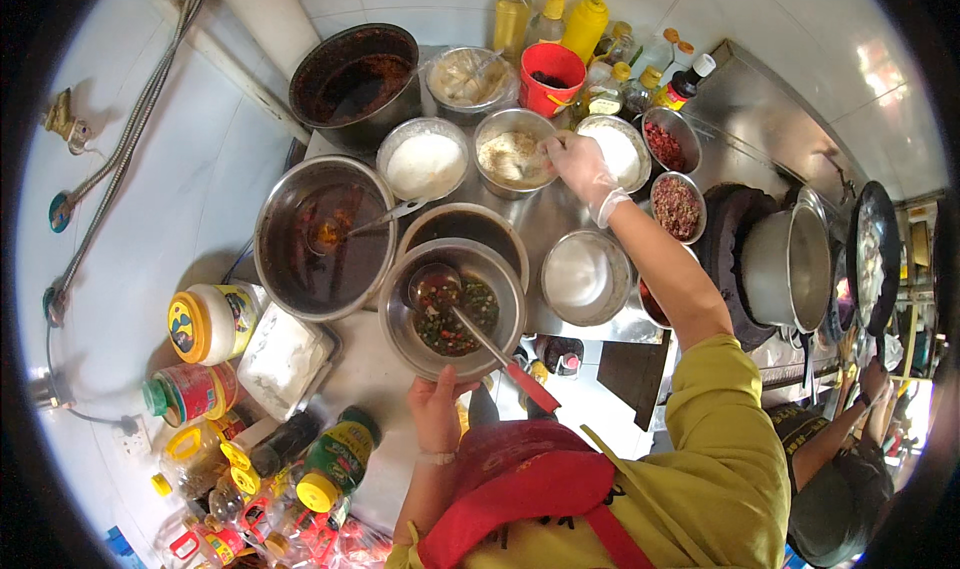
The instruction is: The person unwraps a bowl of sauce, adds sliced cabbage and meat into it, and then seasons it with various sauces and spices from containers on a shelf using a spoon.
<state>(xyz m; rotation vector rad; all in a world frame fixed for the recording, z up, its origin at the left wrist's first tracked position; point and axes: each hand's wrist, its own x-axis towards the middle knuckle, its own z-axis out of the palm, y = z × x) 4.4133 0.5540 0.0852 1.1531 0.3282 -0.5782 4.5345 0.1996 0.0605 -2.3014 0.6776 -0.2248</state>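
My left hand grips the near rim of a steel bowl of chopped green and red bits in liquid. A ladle with a red handle rests in that bowl. My right hand, in a clear plastic glove, reaches to the right edge of a steel bowl of pale seasoning powder; its fingertips are partly hidden, and whether they pinch anything is unclear. Bowls of white powder stand on both sides, one left and one right. Behind the held bowl is a pot of dark liquid.
A large pot of dark broth with a ladle is at left, a black pot behind it. Bottles line the wall. Jars crowd the lower left. Right are burners, a tall pot and a person with a wok.
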